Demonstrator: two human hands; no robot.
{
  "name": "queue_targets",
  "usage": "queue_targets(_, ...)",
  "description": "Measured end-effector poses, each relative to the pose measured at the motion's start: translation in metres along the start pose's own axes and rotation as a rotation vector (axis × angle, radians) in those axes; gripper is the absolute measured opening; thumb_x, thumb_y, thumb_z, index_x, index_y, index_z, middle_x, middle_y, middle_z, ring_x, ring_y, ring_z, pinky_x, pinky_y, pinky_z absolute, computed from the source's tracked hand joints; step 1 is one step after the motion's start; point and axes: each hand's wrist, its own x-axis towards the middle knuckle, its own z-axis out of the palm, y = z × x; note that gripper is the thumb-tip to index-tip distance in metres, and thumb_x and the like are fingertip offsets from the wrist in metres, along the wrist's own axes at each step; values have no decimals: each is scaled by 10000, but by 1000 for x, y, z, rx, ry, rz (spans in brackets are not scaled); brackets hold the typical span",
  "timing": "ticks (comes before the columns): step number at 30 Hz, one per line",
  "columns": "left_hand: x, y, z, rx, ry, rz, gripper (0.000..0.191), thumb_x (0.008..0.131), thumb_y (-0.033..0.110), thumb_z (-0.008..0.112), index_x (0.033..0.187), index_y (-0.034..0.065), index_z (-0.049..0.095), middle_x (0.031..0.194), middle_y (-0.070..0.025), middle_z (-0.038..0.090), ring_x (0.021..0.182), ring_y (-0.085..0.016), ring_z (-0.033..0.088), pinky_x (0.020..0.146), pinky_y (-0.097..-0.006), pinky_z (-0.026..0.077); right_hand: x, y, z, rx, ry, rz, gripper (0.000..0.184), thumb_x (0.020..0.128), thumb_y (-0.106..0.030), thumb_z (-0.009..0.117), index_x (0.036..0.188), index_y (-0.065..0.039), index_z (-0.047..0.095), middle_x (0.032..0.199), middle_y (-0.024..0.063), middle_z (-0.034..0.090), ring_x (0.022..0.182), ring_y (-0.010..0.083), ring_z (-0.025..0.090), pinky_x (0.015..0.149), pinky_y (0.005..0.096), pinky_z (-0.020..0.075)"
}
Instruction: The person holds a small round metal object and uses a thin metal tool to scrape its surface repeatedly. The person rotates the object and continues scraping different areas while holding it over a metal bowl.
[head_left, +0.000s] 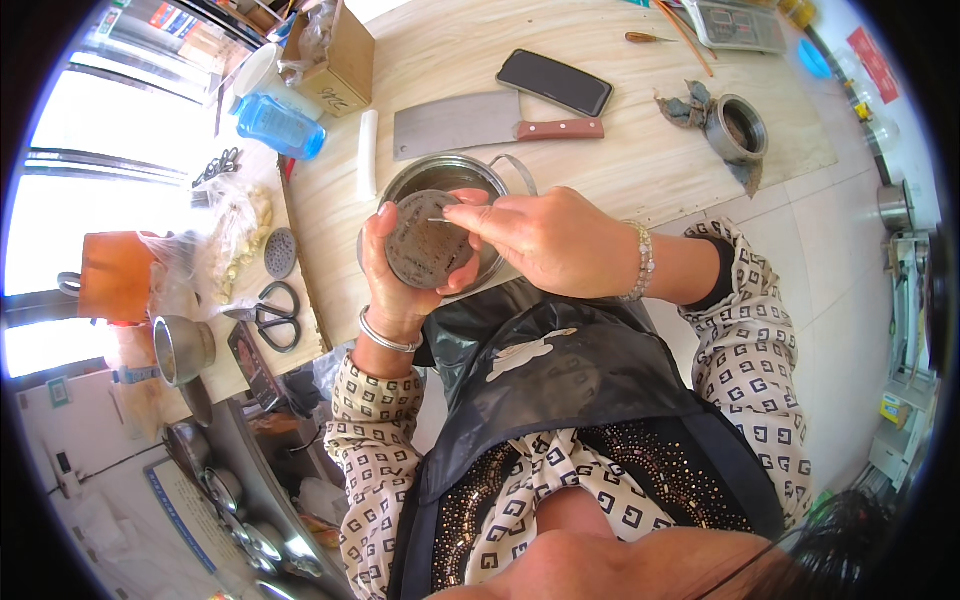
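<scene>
My left hand (394, 259) holds a round, dark grey perforated metal disc (424, 244) by its edge, thumb on one side and fingers curled around the other. Brownish residue marks the disc's face. In my right hand (559, 244) is a thin metal pick (439, 220), pinched at the fingertips, its visible end against or just above the disc. Most of the pick is hidden by my fingers. Under both hands stands a stainless steel pot (491, 166) with a loop handle, holding what looks like murky liquid.
Beyond the pot lie a cleaver (457, 124), a smartphone (555, 81) and a white stick (367, 155). A metal ring-shaped part (739, 129) sits on a dirty rag (679, 112) at right. Scissors (277, 316), another perforated disc (280, 253) and a metal cup (182, 350) are at left.
</scene>
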Motion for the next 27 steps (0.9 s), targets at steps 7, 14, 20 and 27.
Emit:
queue_targets(7, -4, -7, 0, -79, -12, -11, 803, 874, 683, 378, 1194, -20, 596, 826, -131, 632, 460, -187, 474, 389, -268, 298, 0, -1, 2, -48, 11, -10, 411, 887, -48, 588, 1298, -66, 582, 1082, 155, 693, 826, 251, 715, 628, 329, 573)
queue_targets(14, -2, -8, 2, -127, -30, -42, 833, 859, 716, 383, 1198, -18, 589, 859, -125, 638, 438, -177, 431, 385, -270, 311, -1, -3, -2, -34, -12, -22, 425, 872, -38, 612, 1295, -67, 585, 1022, 163, 698, 886, 252, 716, 621, 326, 573)
queue_targets(20, -2, -9, 2, -107, -26, -24, 838, 857, 711, 387, 1199, -27, 586, 880, -123, 640, 449, -173, 433, 391, -265, 316, -1, -3, 0, -32, 13, -24, 433, 859, -20, 622, 1288, -59, 589, 1013, 162, 697, 907, 268, 711, 625, 332, 575)
queue_targets(27, -3, -10, 10, 273, 57, 170, 700, 891, 579, 481, 1202, -40, 578, 777, -59, 588, 530, -116, 479, 481, -244, 357, -2, -8, -5, 10, -46, 23, 418, 866, -26, 612, 1283, -53, 590, 1022, 191, 688, 823, 310, 702, 635, 345, 569)
